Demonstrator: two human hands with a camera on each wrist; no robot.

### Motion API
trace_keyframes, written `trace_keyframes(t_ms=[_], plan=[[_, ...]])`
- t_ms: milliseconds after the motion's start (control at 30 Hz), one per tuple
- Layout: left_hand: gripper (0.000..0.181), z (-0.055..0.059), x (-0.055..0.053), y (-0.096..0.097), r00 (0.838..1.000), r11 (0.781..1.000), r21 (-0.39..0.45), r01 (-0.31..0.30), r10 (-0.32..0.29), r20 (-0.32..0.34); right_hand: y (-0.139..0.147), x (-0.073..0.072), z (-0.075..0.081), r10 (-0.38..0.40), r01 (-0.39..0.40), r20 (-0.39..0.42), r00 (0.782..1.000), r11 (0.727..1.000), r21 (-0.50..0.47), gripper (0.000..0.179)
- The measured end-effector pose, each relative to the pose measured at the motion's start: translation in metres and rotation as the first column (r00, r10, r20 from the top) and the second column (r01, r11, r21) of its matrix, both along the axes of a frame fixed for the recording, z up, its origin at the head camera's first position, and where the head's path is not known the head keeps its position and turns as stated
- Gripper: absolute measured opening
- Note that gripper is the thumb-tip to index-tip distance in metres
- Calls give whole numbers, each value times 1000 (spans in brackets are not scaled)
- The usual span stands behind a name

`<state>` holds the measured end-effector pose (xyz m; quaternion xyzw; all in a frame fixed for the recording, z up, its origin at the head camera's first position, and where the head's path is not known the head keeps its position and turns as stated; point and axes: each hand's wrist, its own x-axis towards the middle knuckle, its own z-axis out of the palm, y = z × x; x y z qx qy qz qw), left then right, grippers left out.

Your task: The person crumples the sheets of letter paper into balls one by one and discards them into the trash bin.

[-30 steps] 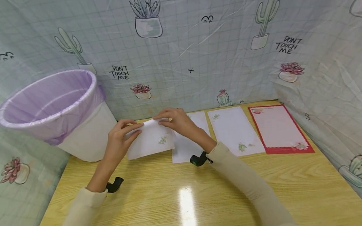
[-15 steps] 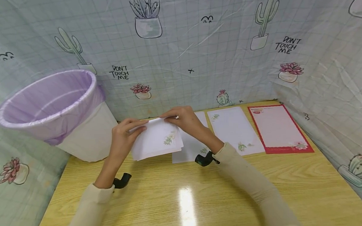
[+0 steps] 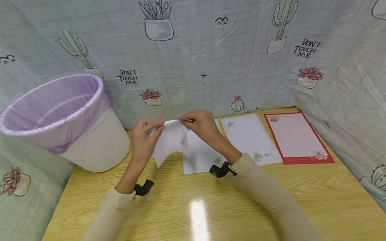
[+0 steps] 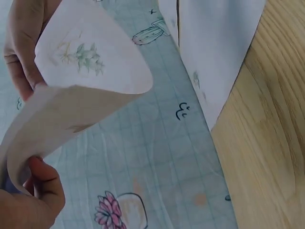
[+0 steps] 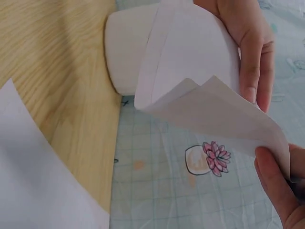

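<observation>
Between both hands hangs white paper (image 3: 171, 139) with a green leaf print near one corner. It is doubled over at the top, and its lower edge bows up above the table. My left hand (image 3: 143, 141) pinches its upper left part between thumb and fingers. At the upper right, my right hand (image 3: 203, 129) pinches it the same way. Loose layers of the paper (image 4: 71, 114) curl apart in the left wrist view, and two corners of the paper (image 5: 200, 102) stick out in the right wrist view. A white sheet (image 3: 198, 156) lies beneath my right hand, partly hidden.
A white bin (image 3: 99, 142) with a purple liner (image 3: 50, 105) stands at the left. To the right lie another leaf-printed sheet (image 3: 249, 140) and a red-bordered sheet (image 3: 299, 138). Printed cloth (image 3: 195, 64) hangs behind the wooden table (image 3: 164, 211).
Both hands have moved right and slightly upward with the paper, the left hand farther. The paper's lower edge, nearly straight before, now arches. The other sheets and the bin have stayed put.
</observation>
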<state>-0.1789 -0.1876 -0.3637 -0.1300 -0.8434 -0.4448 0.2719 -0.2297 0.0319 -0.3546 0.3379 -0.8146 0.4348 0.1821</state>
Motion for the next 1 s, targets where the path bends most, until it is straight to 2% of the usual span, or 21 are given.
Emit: trace_keyframes(t_ms=[167, 300, 400, 500, 600, 733, 800, 833, 900, 1000], plan=[[27, 0, -2, 9, 999, 999, 27, 24, -25, 21, 4, -1, 0, -45, 45, 0, 999, 997, -57, 16], [32, 1, -4, 15, 999, 998, 38, 48, -48, 8, 5, 0, 0, -59, 58, -13, 998, 995, -79, 14], [40, 1, -4, 17, 996, 996, 29, 82, -83, 15, 5, 1, -1, -68, 66, -17, 998, 993, -97, 13], [48, 1, -3, 18, 990, 991, 27, 132, -133, 51, 5, 1, -1, -77, 74, -28, 997, 991, -112, 13], [55, 1, -1, 17, 967, 970, 92, 224, -233, 107, 5, 1, 0, -86, 80, -44, 995, 989, -122, 13], [61, 2, 1, 16, 909, 909, 228, 349, -388, 154, 7, 1, 1, -95, 86, -62, 994, 988, -131, 12], [63, 3, 1, 16, 891, 890, 255, 379, -425, 162, 8, 2, 2, -91, 83, -62, 994, 988, -134, 12], [63, 4, 1, 16, 888, 887, 254, 386, -432, 160, 8, 2, 2, -88, 79, -62, 994, 988, -134, 13], [63, 4, 0, 16, 892, 892, 237, 385, -425, 151, 9, 3, 2, -81, 72, -60, 995, 988, -138, 13], [60, 4, -2, 17, 912, 907, 209, 365, -393, 114, 8, 4, 1, -62, 52, -67, 996, 988, -149, 13]])
